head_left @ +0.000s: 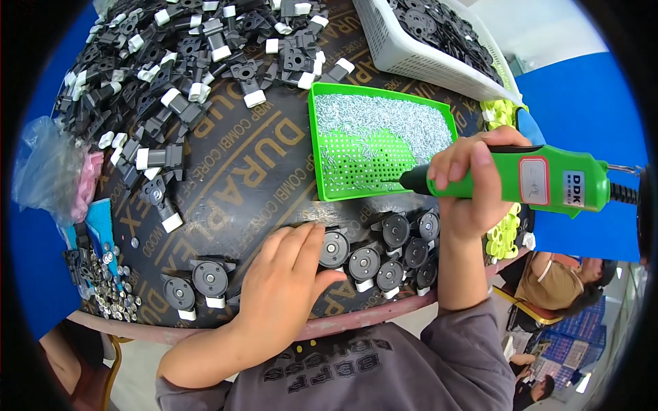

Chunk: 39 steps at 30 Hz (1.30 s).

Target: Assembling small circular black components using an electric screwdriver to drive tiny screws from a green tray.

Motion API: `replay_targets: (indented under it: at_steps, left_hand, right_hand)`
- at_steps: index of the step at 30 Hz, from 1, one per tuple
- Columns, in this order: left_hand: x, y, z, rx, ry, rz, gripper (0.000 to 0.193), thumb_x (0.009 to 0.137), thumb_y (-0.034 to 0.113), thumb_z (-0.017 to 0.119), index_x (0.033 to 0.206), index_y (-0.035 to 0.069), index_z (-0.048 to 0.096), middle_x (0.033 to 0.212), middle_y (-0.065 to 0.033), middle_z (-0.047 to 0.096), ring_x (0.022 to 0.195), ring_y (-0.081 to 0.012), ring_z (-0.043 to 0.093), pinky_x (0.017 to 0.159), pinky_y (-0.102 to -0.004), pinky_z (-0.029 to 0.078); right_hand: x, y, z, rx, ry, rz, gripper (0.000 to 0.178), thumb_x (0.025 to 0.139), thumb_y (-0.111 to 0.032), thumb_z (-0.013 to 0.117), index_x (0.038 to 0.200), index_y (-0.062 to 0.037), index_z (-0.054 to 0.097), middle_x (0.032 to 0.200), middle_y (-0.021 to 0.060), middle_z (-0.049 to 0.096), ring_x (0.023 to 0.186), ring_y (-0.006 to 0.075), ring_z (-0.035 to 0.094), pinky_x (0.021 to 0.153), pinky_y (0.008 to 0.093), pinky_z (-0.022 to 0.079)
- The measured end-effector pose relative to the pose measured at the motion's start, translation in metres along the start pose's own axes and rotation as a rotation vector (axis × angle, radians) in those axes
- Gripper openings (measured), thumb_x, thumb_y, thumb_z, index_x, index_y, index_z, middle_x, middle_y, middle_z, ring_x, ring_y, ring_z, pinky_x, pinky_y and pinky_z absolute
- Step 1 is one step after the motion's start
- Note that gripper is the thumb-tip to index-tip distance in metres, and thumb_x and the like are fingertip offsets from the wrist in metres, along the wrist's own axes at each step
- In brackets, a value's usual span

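Observation:
A green electric screwdriver (570, 164) is gripped in my right hand (473, 179), lying nearly level with its dark tip pointing left. That tip is over the near right part of a green perforated tray (318, 154), which holds a heap of small silvery screws (384, 113). My left hand (284, 277) lies palm down near the table's front edge, fingers stretched out. Its fingertips reach beside a round black part (334, 248); whether they touch it is hard to tell. Several similar round parts with white ends stand to its right, and two more (210, 277) to its left.
Black pieces with white ends (199, 48) are heaped at the far left. A white basket (425, 65) of black discs stands at the far right. Yellow-green pieces (504, 233) lie at the right edge. Small metal parts (116, 298) and a clear plastic bag (44, 168) are at left.

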<state>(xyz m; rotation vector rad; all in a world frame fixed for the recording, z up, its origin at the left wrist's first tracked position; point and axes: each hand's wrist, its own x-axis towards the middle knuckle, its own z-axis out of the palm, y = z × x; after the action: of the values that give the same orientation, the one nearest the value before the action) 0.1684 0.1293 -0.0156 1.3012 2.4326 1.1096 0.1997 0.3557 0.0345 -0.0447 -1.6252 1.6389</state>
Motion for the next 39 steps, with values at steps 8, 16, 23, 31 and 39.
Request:
replay_targets:
  at_steps: [8,16,23,31,39]
  left_hand:
    - [0.001,-0.001,-0.001,0.067,0.002,-0.003,0.055,0.075,0.022,0.079,0.120,-0.002,0.060,0.117,-0.0138,0.062,0.107,-0.0334,0.058,0.093,-0.0407,0.048]
    - [0.001,-0.003,-0.002,-0.005,0.004,-0.021,0.053,0.075,0.020,0.079,0.119,-0.002,0.060,0.115,-0.0152,0.062,0.106,-0.0349,0.058,0.091,-0.0416,0.049]
    - [0.003,-0.009,0.001,-0.115,0.044,-0.016,0.049,0.073,0.013,0.080,0.115,-0.002,0.060,0.108,-0.0153,0.062,0.102,-0.0359,0.058,0.086,-0.0425,0.049]
    - [0.005,-0.007,0.000,-0.117,0.005,-0.016,0.045,0.076,0.016,0.076,0.113,-0.004,0.059,0.108,-0.0166,0.062,0.104,-0.0340,0.057,0.090,-0.0408,0.049]
    - [0.005,-0.009,0.000,-0.093,-0.020,-0.032,0.046,0.077,0.017,0.075,0.114,-0.004,0.059,0.110,-0.0162,0.061,0.105,-0.0334,0.056,0.090,-0.0404,0.048]
  right_hand:
    - [-0.003,0.008,-0.002,-0.091,-0.094,-0.085,0.019,0.092,-0.006,0.052,0.110,-0.0066,0.045,0.063,0.0077,0.047,0.046,0.0171,0.046,0.045,0.0323,0.044]
    - [-0.006,0.001,-0.002,0.011,-0.084,-0.080,0.025,0.091,-0.002,0.056,0.111,-0.0066,0.042,0.065,0.0086,0.052,0.049,0.0166,0.050,0.048,0.0320,0.046]
    - [-0.034,-0.055,0.033,0.125,-0.503,-0.123,0.026,0.092,-0.010,0.059,0.112,-0.0092,0.041,0.069,0.0076,0.056,0.052,0.0186,0.056,0.047,0.0339,0.050]
    - [-0.045,-0.038,0.046,0.004,-0.564,-0.070,0.029,0.092,-0.006,0.059,0.110,-0.0082,0.036,0.068,0.0089,0.057,0.049,0.0192,0.056,0.049,0.0363,0.052]
    - [-0.028,-0.031,0.047,-0.003,-0.729,-0.109,0.030,0.085,0.000,0.063,0.104,-0.0057,0.040,0.067,0.0101,0.059,0.049,0.0198,0.056,0.048,0.0352,0.050]
